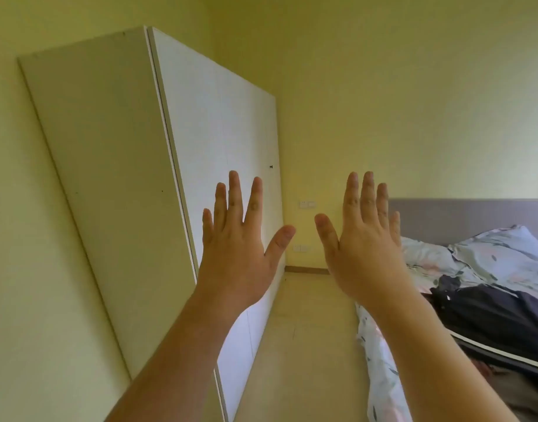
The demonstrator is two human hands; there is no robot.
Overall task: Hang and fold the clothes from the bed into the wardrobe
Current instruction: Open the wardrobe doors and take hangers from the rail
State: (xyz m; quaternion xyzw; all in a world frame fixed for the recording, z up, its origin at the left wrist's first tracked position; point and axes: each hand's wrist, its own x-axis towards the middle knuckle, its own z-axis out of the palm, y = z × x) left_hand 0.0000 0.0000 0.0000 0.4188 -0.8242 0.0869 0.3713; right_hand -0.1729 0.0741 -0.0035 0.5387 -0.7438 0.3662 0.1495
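Note:
A tall white wardrobe (219,141) stands on the left with its doors closed. On the right is the bed (499,266) under a pale floral quilt, and dark navy clothes (487,315) lie heaped on it. My left hand (237,248) and my right hand (362,248) are both raised in front of me, backs toward the camera, fingers spread and holding nothing. The left hand is in front of the wardrobe's lower door. The right hand is held over the aisle, left of the bed.
A strip of light floor (307,345) runs between wardrobe and bed to the yellow far wall (383,102). A grey headboard (468,220) backs the bed. Wall sockets (302,248) sit low on the far wall. A small dark handle (271,166) marks the wardrobe door.

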